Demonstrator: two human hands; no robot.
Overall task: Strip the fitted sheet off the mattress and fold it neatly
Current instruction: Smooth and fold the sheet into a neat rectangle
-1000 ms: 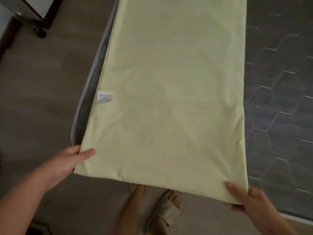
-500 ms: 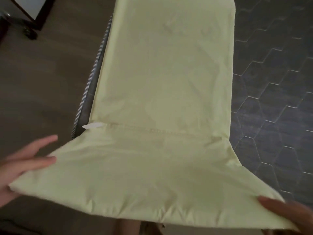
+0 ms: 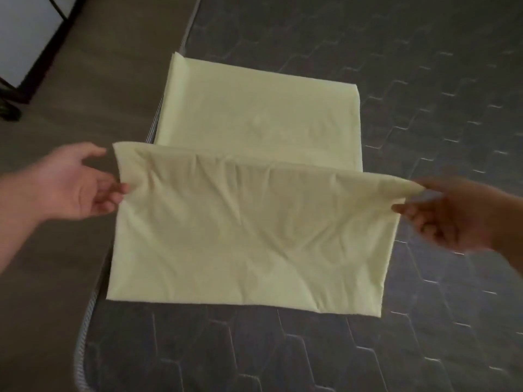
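The fitted sheet (image 3: 254, 227) lies along the left side of the mattress (image 3: 424, 80), with the floor (image 3: 99, 89) further left. Its near part is raised between the left hand (image 3: 76, 188), at the left edge, and the right hand (image 3: 452, 216), pinching the right corner. The far part lies flat behind.

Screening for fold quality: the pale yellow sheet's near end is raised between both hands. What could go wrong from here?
The left hand holds the pale yellow fitted sheet by fingertips, its corner free; that grip may slip and skew the fold. Wrinkles across the raised layer may get pressed in. The sheet lies along the left edge of the dark grey quilted mattress and could slide off.
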